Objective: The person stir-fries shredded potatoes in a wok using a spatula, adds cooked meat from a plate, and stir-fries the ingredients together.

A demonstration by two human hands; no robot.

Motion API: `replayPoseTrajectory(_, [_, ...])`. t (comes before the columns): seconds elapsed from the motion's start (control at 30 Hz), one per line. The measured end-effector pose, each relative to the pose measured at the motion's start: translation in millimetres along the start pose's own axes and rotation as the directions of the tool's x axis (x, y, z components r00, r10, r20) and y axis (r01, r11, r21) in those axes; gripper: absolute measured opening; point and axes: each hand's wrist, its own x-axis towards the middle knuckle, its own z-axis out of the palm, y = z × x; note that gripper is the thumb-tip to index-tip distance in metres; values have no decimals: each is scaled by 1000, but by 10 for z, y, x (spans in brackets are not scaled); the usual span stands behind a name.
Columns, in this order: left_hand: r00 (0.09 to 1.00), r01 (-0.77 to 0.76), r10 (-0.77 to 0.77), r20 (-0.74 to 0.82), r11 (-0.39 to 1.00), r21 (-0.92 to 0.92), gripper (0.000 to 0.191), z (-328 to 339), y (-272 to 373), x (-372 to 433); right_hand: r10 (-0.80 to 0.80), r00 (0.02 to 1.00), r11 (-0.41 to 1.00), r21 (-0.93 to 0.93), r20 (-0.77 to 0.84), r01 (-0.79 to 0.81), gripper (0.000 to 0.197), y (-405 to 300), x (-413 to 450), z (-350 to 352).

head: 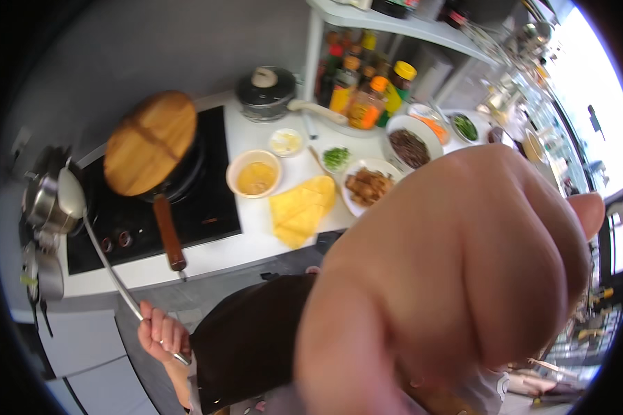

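My left hand [162, 333] grips the handle of a long metal ladle [111, 272]. The ladle's rounded head is raised at the left, in front of hanging steel pots. Very close to the camera, my right hand [457, 249] fills much of the right side; its back and bent knuckles show, and the palm and most fingers are hidden. Beyond my left hand, a dark wok with a wooden handle [168, 236] sits on the black cooktop [215, 207]. A round wooden lid [150, 142] covers it.
On the white counter are a bowl of beaten egg [257, 178], a yellow cloth [303, 210], chopped greens [336, 157], a plate of brown pieces [368, 187] and a bowl of dark strips [409, 148]. A lidded pot [266, 93] and several sauce bottles [366, 101] stand behind.
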Motion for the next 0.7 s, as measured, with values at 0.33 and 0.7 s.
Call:
replayPoseTrajectory(0.33, [999,2,-5,39,998,67,11,-5,-7,29,-36,999,999,-7,5,36,62,-102,-131,19])
replayPoseTrajectory(0.7, [1000,19,-19,9,999,49,11,97,-110,52,-20,997,994,105,72,13,63,-50,-111,-103])
